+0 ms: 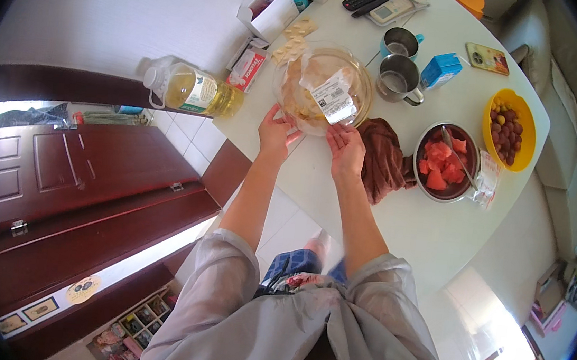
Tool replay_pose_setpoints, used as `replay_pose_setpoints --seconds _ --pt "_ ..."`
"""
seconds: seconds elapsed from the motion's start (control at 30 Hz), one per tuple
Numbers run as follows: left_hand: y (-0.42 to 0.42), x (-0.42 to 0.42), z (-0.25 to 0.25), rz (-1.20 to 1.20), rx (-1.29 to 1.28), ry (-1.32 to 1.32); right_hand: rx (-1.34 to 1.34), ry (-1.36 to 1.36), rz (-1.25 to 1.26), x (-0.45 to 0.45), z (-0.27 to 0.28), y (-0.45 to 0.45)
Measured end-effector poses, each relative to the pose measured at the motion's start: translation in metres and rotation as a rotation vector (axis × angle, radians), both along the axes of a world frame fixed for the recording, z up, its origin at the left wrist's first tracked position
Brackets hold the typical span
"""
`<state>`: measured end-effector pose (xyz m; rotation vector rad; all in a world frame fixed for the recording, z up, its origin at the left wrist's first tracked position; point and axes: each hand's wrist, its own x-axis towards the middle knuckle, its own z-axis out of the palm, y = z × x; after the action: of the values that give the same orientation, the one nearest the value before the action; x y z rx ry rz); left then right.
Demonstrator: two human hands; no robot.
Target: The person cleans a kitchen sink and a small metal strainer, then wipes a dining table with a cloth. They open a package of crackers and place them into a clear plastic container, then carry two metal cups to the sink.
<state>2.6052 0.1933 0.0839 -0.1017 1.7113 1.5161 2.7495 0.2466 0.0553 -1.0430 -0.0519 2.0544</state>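
A round clear plastic food container [292, 89] with a white printed label [334, 98] and pale brown food inside lies before me, over or against a glass dish [365, 78]. At its near left edge is my left hand [275, 134], fingers on the rim. My right hand [346, 149] touches the near right edge, just below the label, its fingertips partly under the rim. A crumpled brown cloth [384, 163] lies right beside my right hand. Whether the container rests fully on the dish cannot be told.
An oil bottle [198, 90] stands left, near a medicine box [247, 69]. Beyond the cloth are a steel bowl of watermelon [417, 179], a yellow bowl of grapes [530, 130], two metal mugs [398, 78] [400, 41], a blue drink carton [440, 71] and a phone [487, 58].
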Motion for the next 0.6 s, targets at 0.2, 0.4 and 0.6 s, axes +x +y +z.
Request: replay_pose_setpoints --seconds 0.2,0.4,0.6 --pt "0.003 0.004 -0.022 0.003 0.041 0.087 0.146 -0.213 0.01 -0.001 0.005 0.009" --pt "0.012 0.013 -0.028 0.076 -0.05 0.258 0.748 -1.094 0.32 0.012 0.032 0.013" --pt "0.013 0.01 -0.039 0.003 -0.168 0.447 1.071 -1.082 0.282 0.021 0.05 0.053"
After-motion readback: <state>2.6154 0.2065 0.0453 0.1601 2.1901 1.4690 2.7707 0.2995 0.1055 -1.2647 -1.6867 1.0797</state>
